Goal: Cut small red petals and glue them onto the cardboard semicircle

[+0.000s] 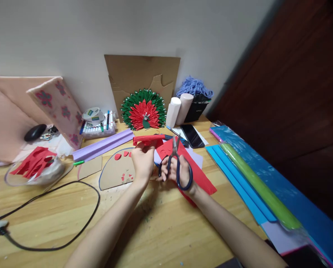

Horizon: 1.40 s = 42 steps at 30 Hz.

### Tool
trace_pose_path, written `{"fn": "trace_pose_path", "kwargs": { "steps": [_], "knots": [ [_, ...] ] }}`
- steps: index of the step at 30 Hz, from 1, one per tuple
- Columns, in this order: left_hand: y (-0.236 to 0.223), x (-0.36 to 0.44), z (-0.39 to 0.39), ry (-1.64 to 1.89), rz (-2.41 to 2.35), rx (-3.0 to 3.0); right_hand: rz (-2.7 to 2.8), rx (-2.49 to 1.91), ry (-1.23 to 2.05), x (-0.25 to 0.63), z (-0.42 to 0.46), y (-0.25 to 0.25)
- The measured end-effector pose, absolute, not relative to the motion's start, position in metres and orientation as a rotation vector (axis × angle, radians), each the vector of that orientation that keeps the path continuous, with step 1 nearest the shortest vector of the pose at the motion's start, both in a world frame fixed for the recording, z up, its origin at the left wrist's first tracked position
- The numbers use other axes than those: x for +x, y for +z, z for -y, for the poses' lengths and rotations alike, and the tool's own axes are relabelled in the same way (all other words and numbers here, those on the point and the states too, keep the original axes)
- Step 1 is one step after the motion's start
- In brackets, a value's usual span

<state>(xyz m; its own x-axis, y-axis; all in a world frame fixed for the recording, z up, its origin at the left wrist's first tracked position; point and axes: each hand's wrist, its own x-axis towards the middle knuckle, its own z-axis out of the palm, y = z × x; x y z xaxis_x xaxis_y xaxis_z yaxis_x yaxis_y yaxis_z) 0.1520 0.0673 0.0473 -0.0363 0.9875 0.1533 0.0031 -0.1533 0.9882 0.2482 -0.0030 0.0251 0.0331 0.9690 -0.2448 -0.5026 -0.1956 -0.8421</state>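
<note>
My left hand (143,160) is closed over the near edge of a folded strip of red crepe paper (144,139), its fingertips partly hidden. In my right hand (183,170) is a pair of scissors (174,152) with dark loop handles, blades pointing up and away from me. Beneath the scissors lies a red sheet (201,175) with small curved cuts or marks near its far end. Left of my left hand rests a half-round cardboard piece (110,175) with a blue edge, carrying small red paper bits (117,157).
A green and red paper peacock (144,111) leans on cardboard (144,69). A bowl of red scraps (35,163), purple strip (102,144) and black cable (98,208) are on the left. A phone (193,136), white rolls (173,111) and coloured sheets (239,178) occupy the right.
</note>
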Motion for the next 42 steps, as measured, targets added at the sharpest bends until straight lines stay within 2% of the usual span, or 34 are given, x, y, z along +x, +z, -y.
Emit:
{"fn": "trace_pose_path", "kwargs": {
  "steps": [4,9,17,42],
  "knots": [
    [0.043,0.148,-0.066,1.479,-1.287,1.355,0.783,-1.057,1.657,0.227,0.019,0.017],
    [0.035,0.145,-0.063,1.474,-1.308,1.453,0.938,-1.134,1.611,0.223,0.026,0.008],
    [0.033,0.153,-0.056,1.394,-1.247,1.325,0.951,-1.261,1.520,0.229,0.022,0.010],
    [0.029,0.158,-0.061,1.298,-1.237,1.133,0.842,-1.229,1.580,0.231,0.018,0.013]
  ]
}}
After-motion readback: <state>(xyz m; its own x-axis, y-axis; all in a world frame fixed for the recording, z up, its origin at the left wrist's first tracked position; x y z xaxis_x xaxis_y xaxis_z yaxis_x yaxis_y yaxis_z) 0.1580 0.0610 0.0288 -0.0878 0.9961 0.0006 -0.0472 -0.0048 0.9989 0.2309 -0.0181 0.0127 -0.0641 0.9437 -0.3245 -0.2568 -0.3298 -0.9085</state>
